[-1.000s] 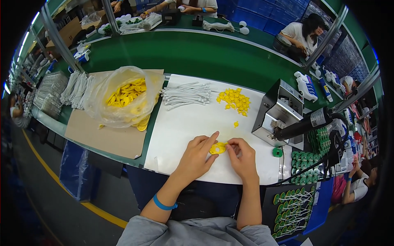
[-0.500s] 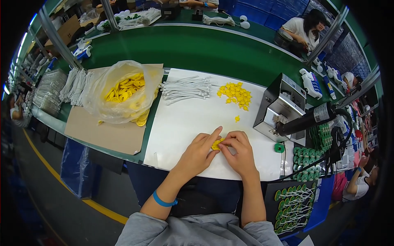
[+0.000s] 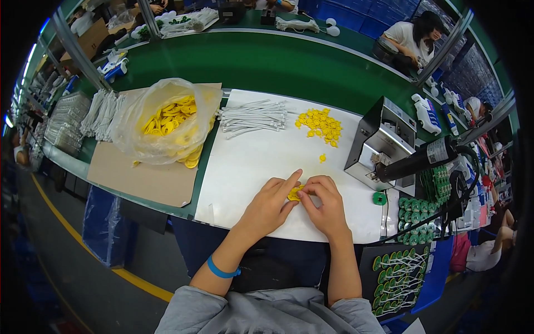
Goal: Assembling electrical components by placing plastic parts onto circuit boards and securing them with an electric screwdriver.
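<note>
My left hand [image 3: 271, 205] and my right hand [image 3: 326, 203] meet over the white sheet [image 3: 250, 161] near its front edge. Together they pinch a small yellow plastic part [image 3: 294, 193] between their fingertips. A blue band sits on my left wrist. Farther back on the sheet lies a pile of small yellow parts [image 3: 320, 124], with one loose yellow piece [image 3: 322, 158] in front of it. A bundle of white cable ties [image 3: 251, 117] lies to the left of that pile.
A clear bag of yellow discs [image 3: 168, 125] rests on brown cardboard [image 3: 139, 175] at left. A grey metal machine [image 3: 382, 142] and a black tool [image 3: 421, 157] stand at right, with green round parts [image 3: 418, 217] beside them. Other people work beyond the green belt [image 3: 267, 61].
Both hands have closed in around the yellow part and stay at the sheet's front edge. The view has shifted slightly, nothing else on the bench has moved.
</note>
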### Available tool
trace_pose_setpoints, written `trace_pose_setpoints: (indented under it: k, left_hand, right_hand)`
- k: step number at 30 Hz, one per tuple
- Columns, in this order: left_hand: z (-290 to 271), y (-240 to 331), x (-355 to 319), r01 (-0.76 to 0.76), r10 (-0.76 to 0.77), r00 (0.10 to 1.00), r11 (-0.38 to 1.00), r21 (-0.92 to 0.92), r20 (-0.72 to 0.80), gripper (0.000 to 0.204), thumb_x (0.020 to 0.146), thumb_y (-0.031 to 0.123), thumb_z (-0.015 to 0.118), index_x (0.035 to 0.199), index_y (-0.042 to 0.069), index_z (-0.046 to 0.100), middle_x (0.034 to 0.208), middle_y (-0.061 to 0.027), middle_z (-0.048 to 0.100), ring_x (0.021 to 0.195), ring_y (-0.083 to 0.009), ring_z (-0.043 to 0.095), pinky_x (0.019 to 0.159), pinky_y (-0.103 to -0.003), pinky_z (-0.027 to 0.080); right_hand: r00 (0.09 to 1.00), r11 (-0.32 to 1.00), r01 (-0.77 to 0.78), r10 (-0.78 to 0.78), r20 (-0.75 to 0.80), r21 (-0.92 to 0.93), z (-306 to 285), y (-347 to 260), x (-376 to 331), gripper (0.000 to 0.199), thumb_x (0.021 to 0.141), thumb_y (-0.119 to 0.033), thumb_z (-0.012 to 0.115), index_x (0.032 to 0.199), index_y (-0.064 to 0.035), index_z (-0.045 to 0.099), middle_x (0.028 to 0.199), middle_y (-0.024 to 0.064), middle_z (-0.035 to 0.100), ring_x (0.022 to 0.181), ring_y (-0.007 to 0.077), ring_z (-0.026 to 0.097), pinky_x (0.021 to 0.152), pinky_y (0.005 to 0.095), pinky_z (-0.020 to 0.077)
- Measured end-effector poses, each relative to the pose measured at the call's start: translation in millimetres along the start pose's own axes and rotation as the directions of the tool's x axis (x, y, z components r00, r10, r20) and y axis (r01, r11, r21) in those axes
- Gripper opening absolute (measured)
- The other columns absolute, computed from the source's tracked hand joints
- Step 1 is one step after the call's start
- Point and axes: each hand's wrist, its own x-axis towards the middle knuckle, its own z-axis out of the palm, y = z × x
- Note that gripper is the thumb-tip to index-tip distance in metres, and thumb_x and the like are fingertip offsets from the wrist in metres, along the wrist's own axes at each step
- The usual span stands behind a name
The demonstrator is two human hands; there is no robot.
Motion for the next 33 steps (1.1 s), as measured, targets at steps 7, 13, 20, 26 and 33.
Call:
trace_pose_setpoints:
  k: [7,13,20,26,33]
  left_hand:
    - [-5.9,-3.1,-1.6,0.016,-0.016,1.000,1.000,-0.009,0.013,0.075,0.087,0.000,0.075,0.156,0.002,0.044,0.111,-0.0179,0.069,0.107,-0.0337,0.063,0.091,-0.041,0.054]
    - [-4.4,-1.0,0.4,0.012,-0.012,1.000,1.000,-0.022,0.014,0.076,0.087,0.000,0.075,0.156,0.002,0.043,0.113,-0.0181,0.069,0.107,-0.0339,0.063,0.091,-0.041,0.054]
    - [4.9,-2.4,3.4,-0.007,0.007,1.000,1.000,-0.014,0.001,0.056,0.086,-0.001,0.075,0.139,0.001,0.057,0.114,-0.0165,0.070,0.107,-0.0350,0.063,0.092,-0.042,0.054]
    - [11.8,3.8,15.4,-0.047,0.047,0.999,0.999,0.016,-0.008,0.041,0.084,-0.001,0.076,0.124,0.001,0.066,0.119,-0.0145,0.072,0.107,-0.0340,0.064,0.093,-0.041,0.054]
    - [21.6,16.7,23.4,-0.027,0.026,1.000,0.999,0.024,0.007,0.041,0.085,0.000,0.077,0.125,0.001,0.068,0.120,-0.0148,0.073,0.108,-0.0333,0.064,0.094,-0.040,0.054]
  right_hand:
    - [1.000,0.997,-0.011,0.011,0.004,-0.078,8.9,-0.8,2.7,0.013,0.084,-0.001,0.079,0.090,0.0009,0.067,0.097,0.0116,0.065,0.091,0.0293,0.063,0.079,0.0370,0.0521]
    - [0.999,0.994,-0.035,0.038,0.022,-0.103,5.3,0.0,2.1,0.013,0.085,-0.001,0.078,0.089,0.0008,0.067,0.098,0.0116,0.064,0.093,0.0297,0.063,0.079,0.0376,0.0523]
    - [0.995,0.994,-0.097,0.097,0.000,-0.053,-5.4,8.0,-3.0,0.014,0.086,0.001,0.077,0.094,0.0012,0.065,0.099,0.0121,0.064,0.097,0.0277,0.064,0.080,0.0364,0.0540]
    - [0.914,0.961,-0.275,0.259,-0.312,-0.008,-31.7,16.6,-29.1,0.011,0.090,0.000,0.074,0.096,0.0014,0.064,0.111,0.0138,0.066,0.107,0.0270,0.065,0.092,0.0361,0.0531]
    - [0.791,0.687,-0.522,0.169,-0.588,-0.506,-70.1,24.5,-61.2,0.026,0.090,-0.012,0.075,0.112,-0.0007,0.066,0.140,0.0221,0.056,0.137,0.0422,0.048,0.112,0.0499,0.0387]
